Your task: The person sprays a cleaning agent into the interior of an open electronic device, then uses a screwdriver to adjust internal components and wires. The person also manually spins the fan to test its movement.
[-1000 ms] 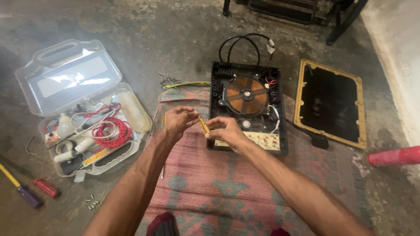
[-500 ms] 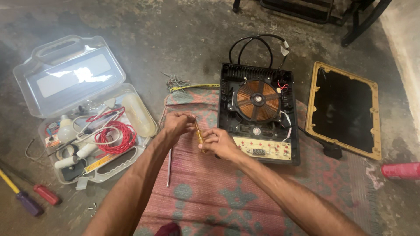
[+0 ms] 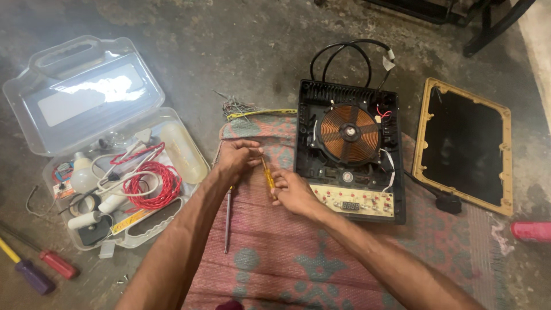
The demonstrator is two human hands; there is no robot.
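While both hands' grip pinches a slim translucent-yellow screwdriver (image 3: 267,174), a copper-coiled cooker (image 3: 349,150) lies beside.

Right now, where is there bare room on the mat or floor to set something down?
The mat lies bare between the forearms below the hands, and right of the thin rod. Bare floor shows between the open plastic case and the opened cooktop. It is crowded around the case's tray, the screwdrivers, and the wire scraps.
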